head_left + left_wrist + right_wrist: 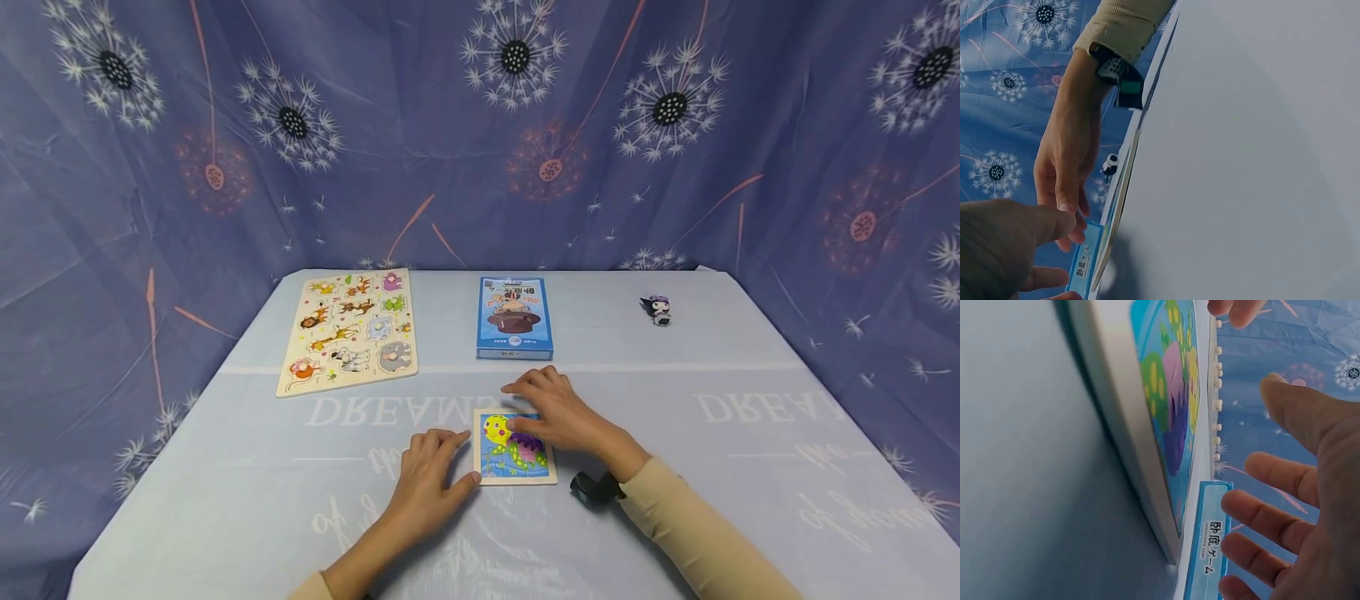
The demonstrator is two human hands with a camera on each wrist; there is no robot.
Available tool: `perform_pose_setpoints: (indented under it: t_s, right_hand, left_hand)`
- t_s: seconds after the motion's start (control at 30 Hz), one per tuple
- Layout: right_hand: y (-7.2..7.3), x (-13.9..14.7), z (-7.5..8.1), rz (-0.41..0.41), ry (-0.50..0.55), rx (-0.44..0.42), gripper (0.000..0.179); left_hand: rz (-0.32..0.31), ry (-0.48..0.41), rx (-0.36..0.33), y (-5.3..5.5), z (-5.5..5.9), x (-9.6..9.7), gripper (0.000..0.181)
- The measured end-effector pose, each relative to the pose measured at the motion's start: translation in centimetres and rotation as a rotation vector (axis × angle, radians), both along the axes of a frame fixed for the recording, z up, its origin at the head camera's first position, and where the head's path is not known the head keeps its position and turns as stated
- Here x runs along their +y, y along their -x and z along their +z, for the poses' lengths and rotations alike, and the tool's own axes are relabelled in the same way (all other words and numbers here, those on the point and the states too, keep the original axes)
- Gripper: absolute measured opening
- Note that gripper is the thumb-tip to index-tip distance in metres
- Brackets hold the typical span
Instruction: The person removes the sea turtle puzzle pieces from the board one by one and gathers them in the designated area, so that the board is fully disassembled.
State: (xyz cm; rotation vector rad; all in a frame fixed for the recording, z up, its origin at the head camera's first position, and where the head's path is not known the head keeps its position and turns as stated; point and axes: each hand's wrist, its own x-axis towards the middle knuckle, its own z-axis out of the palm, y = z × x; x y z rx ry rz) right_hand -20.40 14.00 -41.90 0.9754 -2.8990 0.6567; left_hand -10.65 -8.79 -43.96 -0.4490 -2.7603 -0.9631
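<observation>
A small square jigsaw puzzle [517, 467] with a yellow and purple turtle on blue lies in its pale frame on the table. My left hand [427, 483] is beside the puzzle's left edge, thumb tip right at the lower-left corner and fingers loosely bent. Over the upper right part of the picture is my right hand [558, 412], hiding some of the turtle. In the right wrist view, the right hand [1310, 487] has its fingers spread and nothing between them. The left hand [1004, 244] overlaps the right hand [1072, 150] in the left wrist view.
Behind the puzzle lies a blue game box [514, 321]. A wooden animal knob board [296, 379] is at the back left, a small black-and-white figurine [658, 310] at the back right. A dandelion-print curtain [420, 150] hangs behind the table.
</observation>
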Motion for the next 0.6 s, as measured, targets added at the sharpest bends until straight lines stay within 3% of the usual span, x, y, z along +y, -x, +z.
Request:
perform_pose_setpoints:
  t_s: [0.6]
  right_hand:
    - [1.5,-1.3,-0.3,0.183,-0.039,-0.067,0.038]
  left_hand:
    - [0.006,0.004,0.043,0.0,-0.6,1.0,0.043]
